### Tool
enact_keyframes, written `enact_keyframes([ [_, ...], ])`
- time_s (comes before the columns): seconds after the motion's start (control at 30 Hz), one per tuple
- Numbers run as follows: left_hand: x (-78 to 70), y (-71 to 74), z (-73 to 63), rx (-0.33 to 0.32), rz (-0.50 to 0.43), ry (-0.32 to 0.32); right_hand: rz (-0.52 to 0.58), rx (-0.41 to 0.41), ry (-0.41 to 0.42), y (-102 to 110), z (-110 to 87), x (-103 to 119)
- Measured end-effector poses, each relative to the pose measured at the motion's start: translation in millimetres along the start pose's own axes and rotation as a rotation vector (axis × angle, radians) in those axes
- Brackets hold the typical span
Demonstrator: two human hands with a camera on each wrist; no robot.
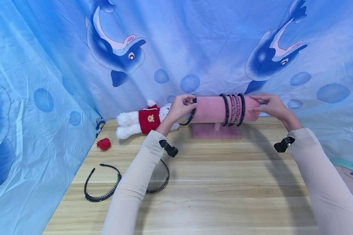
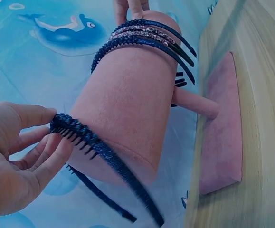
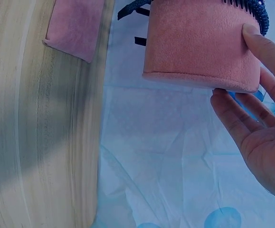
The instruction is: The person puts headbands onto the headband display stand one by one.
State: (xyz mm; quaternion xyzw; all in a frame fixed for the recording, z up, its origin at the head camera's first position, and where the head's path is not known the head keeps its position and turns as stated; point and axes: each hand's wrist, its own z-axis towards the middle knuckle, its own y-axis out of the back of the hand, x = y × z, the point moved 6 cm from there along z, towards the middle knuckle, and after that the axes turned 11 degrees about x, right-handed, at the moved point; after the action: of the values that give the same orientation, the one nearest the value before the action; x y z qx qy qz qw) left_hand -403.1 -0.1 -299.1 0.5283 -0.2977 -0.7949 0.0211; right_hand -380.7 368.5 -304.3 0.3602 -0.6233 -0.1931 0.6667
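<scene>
- Location of work: pink roll (image 1: 209,109) raised on its base (image 1: 201,131), toward the far side of the table (image 1: 217,182), lying level from left to right.
- In left hand (image 1: 179,106): one black headband (image 2: 120,168), pinched near the crown by the fingertips, legs hanging at the roll's left end. Cannot tell whether resting on the covering or merely held over the rim.
- At right hand (image 1: 272,106): opposite end of the roll, held between thumb and fingers. Judged a steadying hold; pressure not determinable.
- Done, judging by present arrangement: four headbands fitted over the roll toward its right end, namely two pink glittery headbands (image 1: 233,109) set between two black toothed headbands (image 1: 243,109).
- In hand: a fifth, well apart from that group and not yet released.
- Outstanding, in all likelihood: two more on the table at near left, namely a left loose headband (image 1: 101,198) and a right loose headband (image 1: 160,189), the latter partly hidden by the left sleeve (image 1: 135,182). Judged past halfway.
</scene>
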Motion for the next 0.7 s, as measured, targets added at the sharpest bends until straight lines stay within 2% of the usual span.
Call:
enact_keyframes([
  [0.47,1.9,8.0,3.3,0.073,0.001,-0.013,0.006,-0.013,0.023,1.2,2.2,1.1],
  [0.7,5.9,10.0,4.7,0.148,0.025,-0.038,0.01,-0.007,0.025,1.5,-0.1,-1.3],
])
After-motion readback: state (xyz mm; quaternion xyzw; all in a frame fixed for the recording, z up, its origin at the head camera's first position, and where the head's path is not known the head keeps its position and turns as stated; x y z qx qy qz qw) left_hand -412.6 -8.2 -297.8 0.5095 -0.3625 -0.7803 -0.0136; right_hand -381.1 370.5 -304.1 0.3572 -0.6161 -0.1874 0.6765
